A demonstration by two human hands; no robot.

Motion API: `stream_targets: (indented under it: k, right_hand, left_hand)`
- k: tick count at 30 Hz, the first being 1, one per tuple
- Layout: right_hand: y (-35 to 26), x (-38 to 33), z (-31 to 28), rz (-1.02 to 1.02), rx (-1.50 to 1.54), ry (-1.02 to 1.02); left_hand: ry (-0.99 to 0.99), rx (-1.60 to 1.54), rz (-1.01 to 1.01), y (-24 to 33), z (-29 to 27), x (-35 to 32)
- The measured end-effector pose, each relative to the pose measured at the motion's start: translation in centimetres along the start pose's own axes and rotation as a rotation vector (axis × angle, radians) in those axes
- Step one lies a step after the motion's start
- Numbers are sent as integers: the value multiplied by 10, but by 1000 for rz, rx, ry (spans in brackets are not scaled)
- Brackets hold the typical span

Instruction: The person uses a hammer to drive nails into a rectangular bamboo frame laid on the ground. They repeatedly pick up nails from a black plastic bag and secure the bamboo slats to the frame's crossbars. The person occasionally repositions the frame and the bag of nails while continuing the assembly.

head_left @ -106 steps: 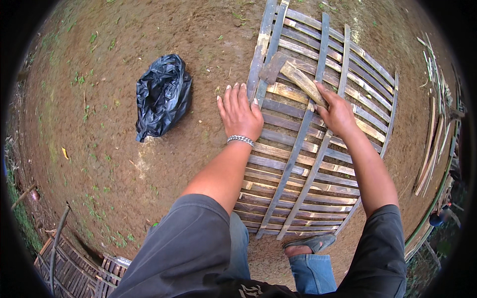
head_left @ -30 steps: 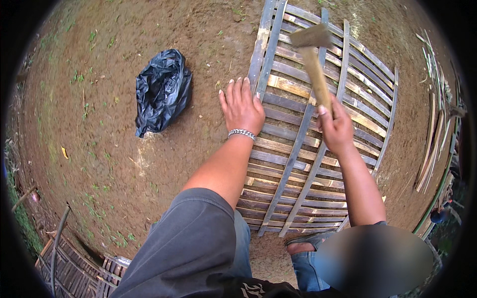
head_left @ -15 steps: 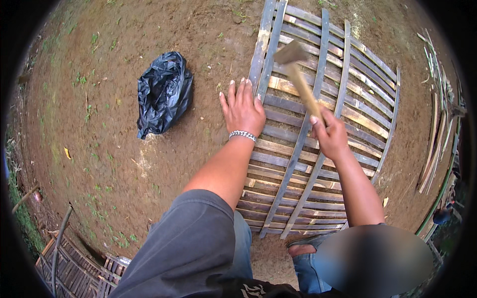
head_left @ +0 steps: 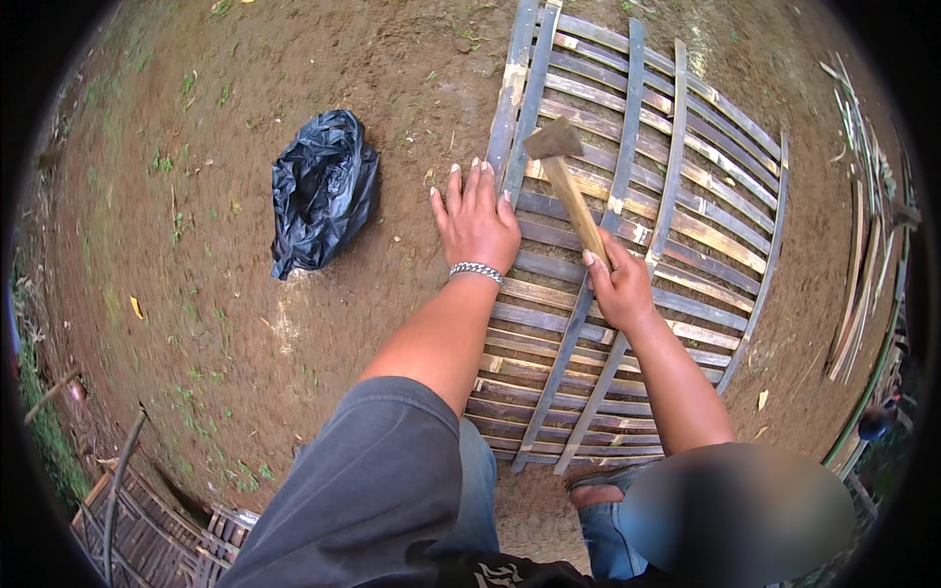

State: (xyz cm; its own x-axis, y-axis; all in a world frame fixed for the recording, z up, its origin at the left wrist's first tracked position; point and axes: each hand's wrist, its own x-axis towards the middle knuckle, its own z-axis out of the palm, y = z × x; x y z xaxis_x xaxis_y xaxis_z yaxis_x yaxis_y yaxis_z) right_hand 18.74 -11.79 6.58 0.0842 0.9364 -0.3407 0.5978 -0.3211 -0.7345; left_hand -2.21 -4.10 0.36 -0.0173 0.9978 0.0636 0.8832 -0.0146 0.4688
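Observation:
A lattice panel of split bamboo slats (head_left: 627,257) lies on the ground in front of me, long strips crossing many shorter ones. My left hand (head_left: 477,223), with a chain bracelet at the wrist, rests flat on the panel's left edge, fingers stretched out. The fingertips lie by the double strip (head_left: 510,103) along that edge. In my right hand (head_left: 620,284) is a hatchet, gripped by its wooden handle (head_left: 576,208). The hatchet's dull metal head (head_left: 554,139) is over the slats near the left strip, just right of my left fingers. Any nail there is too small to make out.
A crumpled black plastic bag (head_left: 323,196) lies on the bare soil to the left. Long thin bamboo strips (head_left: 853,225) are scattered at the far right. Another slatted bamboo structure (head_left: 147,529) stands at the lower left. My sandalled foot (head_left: 596,495) is by the panel's near edge.
My right hand has brought the hatchet left and nearer to me, its head now closer to my left hand. The left hand has stayed nearly in place on the panel's edge.

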Motion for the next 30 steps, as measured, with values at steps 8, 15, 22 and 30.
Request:
stream_targets:
  k: [8, 15, 22, 30]
  right_hand:
    - [-5, -14, 36, -3, 154, 135]
    - [-13, -27, 61, -82, 282, 324]
    - [-24, -33, 68, -93, 483, 413]
    - [-43, -38, 70, -89, 428, 391]
  left_hand:
    - [-1, 22, 9, 0, 1, -1]
    - [-8, 34, 6, -3, 3, -4]
    - [2, 39, 16, -1, -1, 0]
    - [11, 20, 24, -5, 1, -3]
